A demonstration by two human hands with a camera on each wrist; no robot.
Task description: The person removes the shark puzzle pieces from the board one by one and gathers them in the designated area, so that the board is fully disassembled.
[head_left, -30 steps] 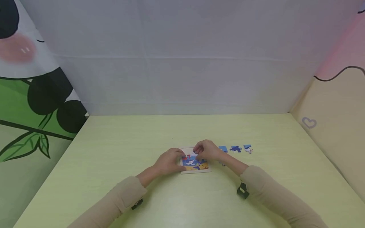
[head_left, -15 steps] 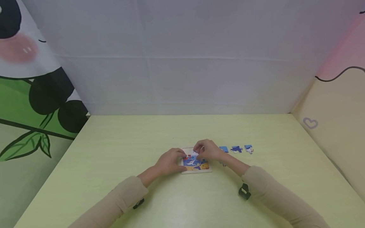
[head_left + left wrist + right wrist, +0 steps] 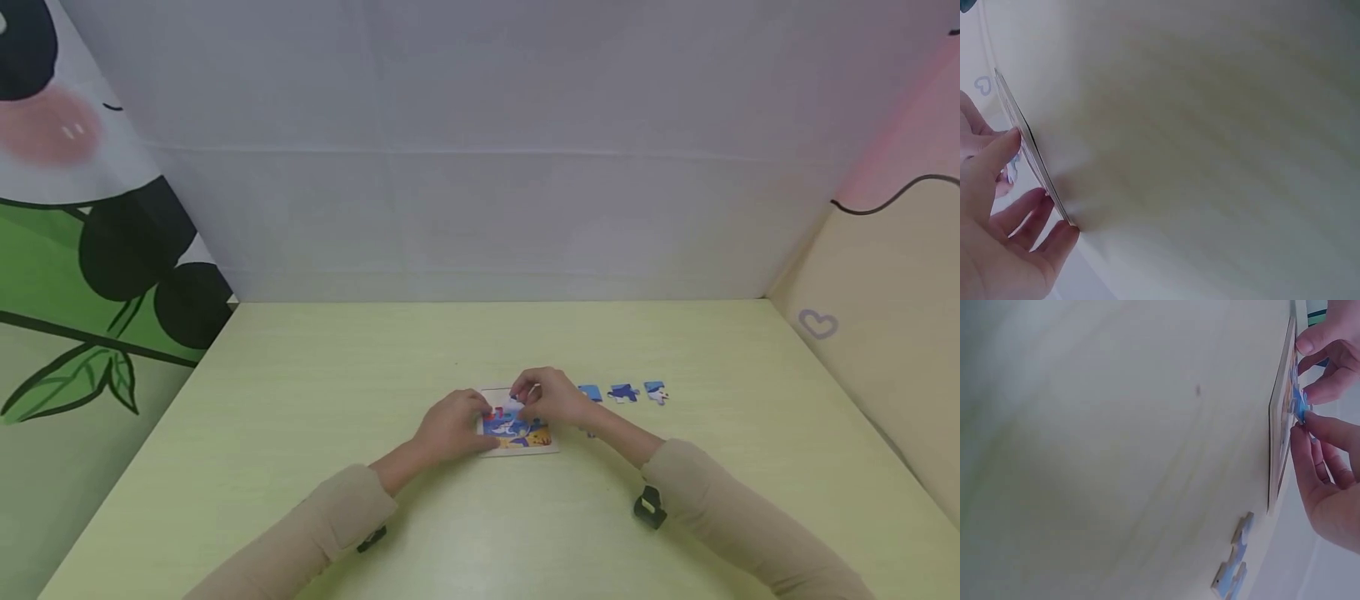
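Observation:
A small wooden jigsaw board [image 3: 525, 452] with a pale rim and a blue sea picture lies on the table. My left hand [image 3: 450, 427] holds it at its left side, thumb over the near corner and fingertips along the edge. Over the board's upper part, my right hand [image 3: 553, 396] pinches a blue-and-white puzzle piece [image 3: 1299, 406] between thumb and index finger. That piece stands tilted close against the picture in the right wrist view. Fingers partly cover the board's upper half.
To the right of the board, loose jigsaw pieces [image 3: 623, 392] lie in a row, with the rightmost piece [image 3: 656, 392] showing white and blue. Another piece [image 3: 591, 434] is mostly hidden under the right forearm. A pale wall [image 3: 480, 225] stands behind the table [image 3: 337, 358].
My left thumb lies slightly further over the board's near corner. The right hand keeps its pinch on the piece in nearly the same spot.

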